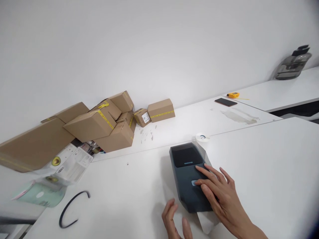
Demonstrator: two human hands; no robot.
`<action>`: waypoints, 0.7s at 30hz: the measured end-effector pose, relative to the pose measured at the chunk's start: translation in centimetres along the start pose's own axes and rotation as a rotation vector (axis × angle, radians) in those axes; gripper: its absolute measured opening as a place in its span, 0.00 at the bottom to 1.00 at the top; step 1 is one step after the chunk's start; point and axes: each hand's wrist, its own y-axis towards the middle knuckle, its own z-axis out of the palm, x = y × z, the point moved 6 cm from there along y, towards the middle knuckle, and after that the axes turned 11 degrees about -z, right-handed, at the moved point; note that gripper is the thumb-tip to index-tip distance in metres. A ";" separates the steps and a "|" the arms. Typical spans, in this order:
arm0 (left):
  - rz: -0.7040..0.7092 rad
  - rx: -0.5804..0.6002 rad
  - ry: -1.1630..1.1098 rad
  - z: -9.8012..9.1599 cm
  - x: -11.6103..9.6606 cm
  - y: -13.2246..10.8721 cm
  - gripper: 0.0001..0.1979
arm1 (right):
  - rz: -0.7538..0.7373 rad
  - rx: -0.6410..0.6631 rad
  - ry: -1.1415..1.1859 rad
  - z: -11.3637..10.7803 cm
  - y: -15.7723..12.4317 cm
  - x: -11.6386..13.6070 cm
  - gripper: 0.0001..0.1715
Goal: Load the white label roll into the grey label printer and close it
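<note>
A dark blue-grey label printer (185, 179), with a glossy black window at its far end, lies on the white table. My right hand (221, 196) rests over its right side, fingers spread, one fingertip at the small light-blue button (194, 183). Beside the printer's near left corner, my left hand (174, 220) is raised with curved fingers apart, holding nothing. White paper (206, 223) shows under the printer's near end. A small white roll (202, 137) of tape or labels lies just behind it.
Cardboard boxes (92, 124) are piled at the back left. A black headband (65, 212) and plastic packets (72, 166) lie at the left. Farther right are a phone (225, 102), a yellow tape measure (233, 95) and a bottle (292, 64).
</note>
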 end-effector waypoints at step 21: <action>0.100 0.384 -0.193 4.6 -9.5 9.5 0.22 | 0.089 -0.211 0.425 -3.0 5.3 -1.5 0.25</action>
